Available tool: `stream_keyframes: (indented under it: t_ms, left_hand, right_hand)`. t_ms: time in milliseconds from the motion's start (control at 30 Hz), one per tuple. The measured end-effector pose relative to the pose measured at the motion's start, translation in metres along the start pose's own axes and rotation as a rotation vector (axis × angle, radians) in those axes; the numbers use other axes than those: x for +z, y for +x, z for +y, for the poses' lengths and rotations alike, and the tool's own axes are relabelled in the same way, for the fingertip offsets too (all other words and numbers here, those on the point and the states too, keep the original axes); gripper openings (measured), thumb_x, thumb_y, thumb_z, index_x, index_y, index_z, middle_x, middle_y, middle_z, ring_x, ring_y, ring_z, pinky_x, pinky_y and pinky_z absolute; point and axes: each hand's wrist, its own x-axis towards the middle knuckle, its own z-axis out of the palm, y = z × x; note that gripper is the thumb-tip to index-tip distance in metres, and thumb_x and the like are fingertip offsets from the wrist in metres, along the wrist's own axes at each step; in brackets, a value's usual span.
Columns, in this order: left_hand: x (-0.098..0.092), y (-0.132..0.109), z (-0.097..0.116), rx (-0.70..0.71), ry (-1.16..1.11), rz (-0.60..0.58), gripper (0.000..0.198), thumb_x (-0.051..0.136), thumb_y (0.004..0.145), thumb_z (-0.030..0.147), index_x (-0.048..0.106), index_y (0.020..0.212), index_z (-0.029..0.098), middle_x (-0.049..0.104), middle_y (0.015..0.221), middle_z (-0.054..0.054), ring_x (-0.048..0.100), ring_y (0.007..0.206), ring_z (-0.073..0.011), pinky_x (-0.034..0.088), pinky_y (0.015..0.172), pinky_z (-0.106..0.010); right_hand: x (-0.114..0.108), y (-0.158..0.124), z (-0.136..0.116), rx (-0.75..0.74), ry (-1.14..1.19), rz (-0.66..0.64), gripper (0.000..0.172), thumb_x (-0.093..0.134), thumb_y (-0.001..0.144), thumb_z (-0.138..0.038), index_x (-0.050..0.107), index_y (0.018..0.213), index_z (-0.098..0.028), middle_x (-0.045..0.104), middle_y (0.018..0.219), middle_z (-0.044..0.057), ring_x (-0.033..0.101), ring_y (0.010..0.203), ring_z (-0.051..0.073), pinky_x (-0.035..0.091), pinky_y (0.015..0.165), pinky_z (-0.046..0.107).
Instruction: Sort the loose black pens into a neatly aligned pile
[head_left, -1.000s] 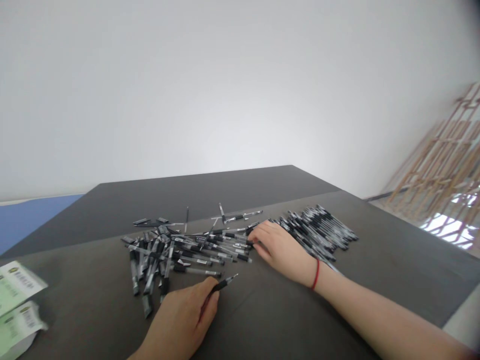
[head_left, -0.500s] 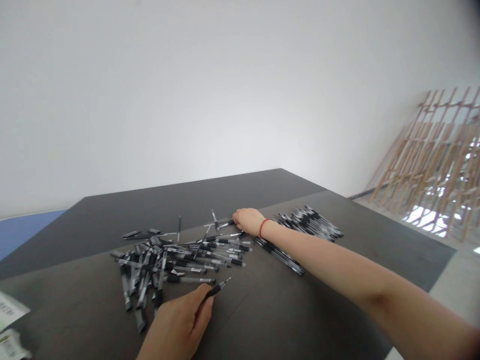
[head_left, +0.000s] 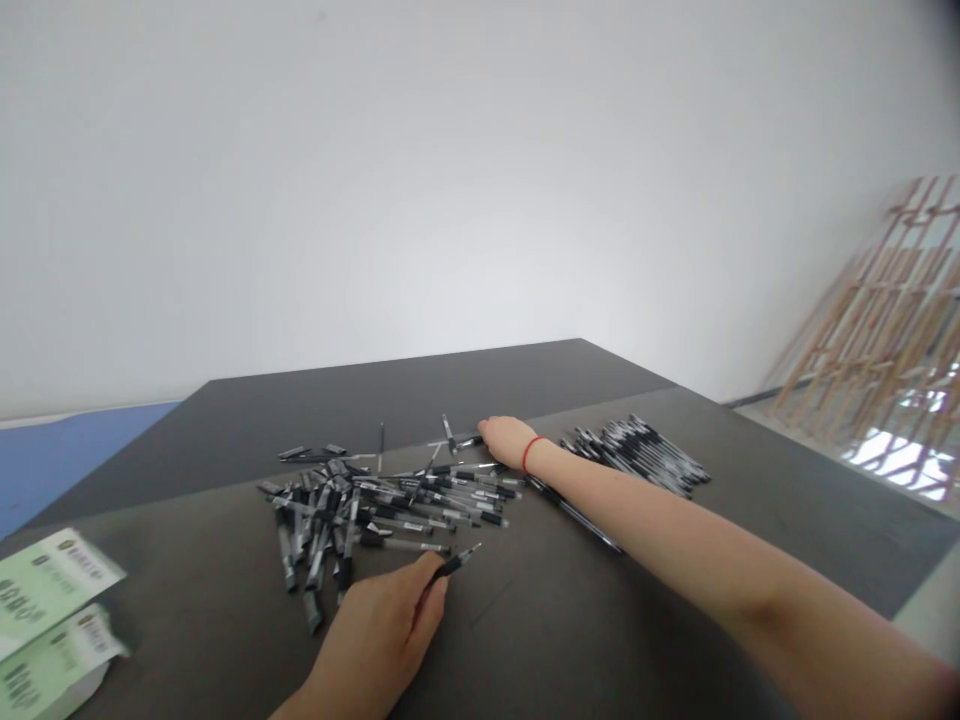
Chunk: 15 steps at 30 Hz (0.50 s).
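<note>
Pen [head_left: 466, 441] lies crosswise beyond the pile [head_left: 390, 505], at my right hand [head_left: 506, 441], grip unclear; left hand [head_left: 379, 635] pinches another pen [head_left: 452, 565].

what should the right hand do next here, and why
Probably close the right hand on the stray pen at its fingertips and draw it back. That hand is stretched past the loose pile, fingertips at a pen lying apart from it, while the left hand already pinches a black pen.
</note>
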Motion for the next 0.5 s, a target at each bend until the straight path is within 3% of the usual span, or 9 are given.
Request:
stream_keyframes:
  t_ms: [333,500]
  left_hand:
    - [0.002,0.000,-0.003,-0.003,0.005,-0.003,0.025,0.034,0.094,0.032,0.057,0.103,0.027,0.071,0.087,0.001,0.067,0.081,-0.0192,0.041,0.067,-0.025]
    - [0.002,-0.001,-0.004,0.004,0.029,0.001,0.030,0.032,0.095,0.033,0.059,0.105,0.026,0.072,0.091,-0.001,0.068,0.083,-0.0189,0.045,0.070,-0.025]
  right_hand:
    - [-0.015,-0.002,0.014,0.012,0.031,-0.102,0.027,0.053,0.090,-0.031,0.057,0.111,-0.014,0.059,0.111,0.009,0.059,0.095,0.019,0.050,0.082,0.039]
    - [-0.019,-0.005,0.006,0.015,0.070,-0.147,0.029,0.054,0.090,-0.031,0.056,0.112,-0.013,0.058,0.112,0.009,0.059,0.096,0.020,0.050,0.082,0.040]
